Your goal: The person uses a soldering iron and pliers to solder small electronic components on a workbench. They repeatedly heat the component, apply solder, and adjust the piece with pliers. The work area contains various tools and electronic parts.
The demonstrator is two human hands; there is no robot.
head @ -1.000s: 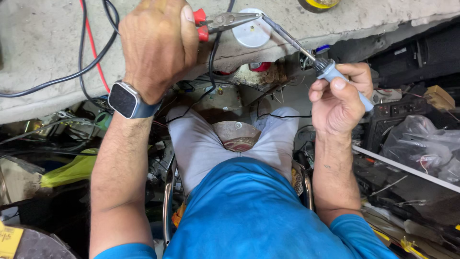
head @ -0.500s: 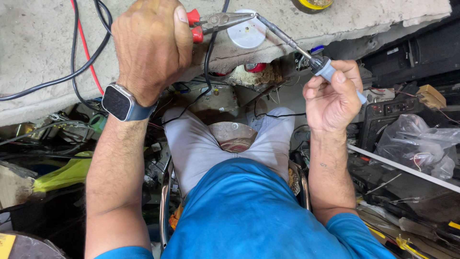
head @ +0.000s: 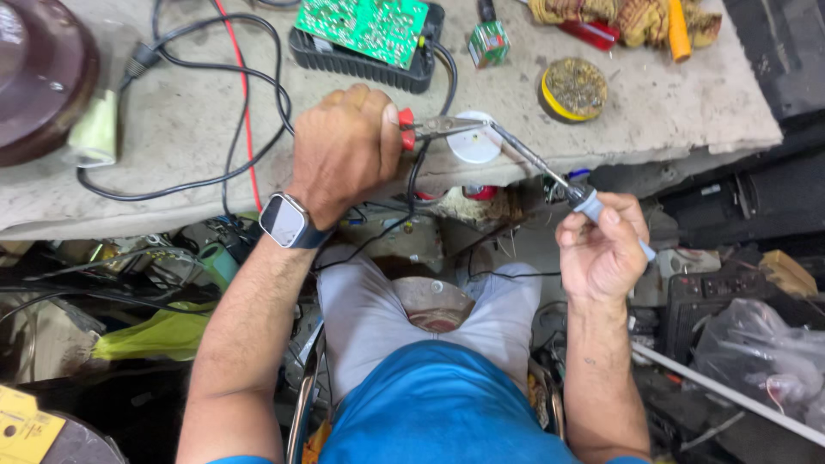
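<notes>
left hand [head: 344, 150] clamped on red-handled pliers [head: 434, 127], right hand [head: 601, 245] at 4 o'clock fisted on soldering iron [head: 550, 176]: light, stiff, likely hot tip, so hold the grey grip only.

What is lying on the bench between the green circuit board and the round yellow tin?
In the head view, a small green-and-red box stands between the green circuit board and the round yellow tin; around it the grey bench is bare.

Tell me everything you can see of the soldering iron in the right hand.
The soldering iron has a slim grey metal shaft and a pale blue-grey handle. The right hand grips the handle, fingers wrapped round it. It slants up and left over the bench edge, its tip meeting the nose of the red-handled pliers above a white round lid.
</notes>
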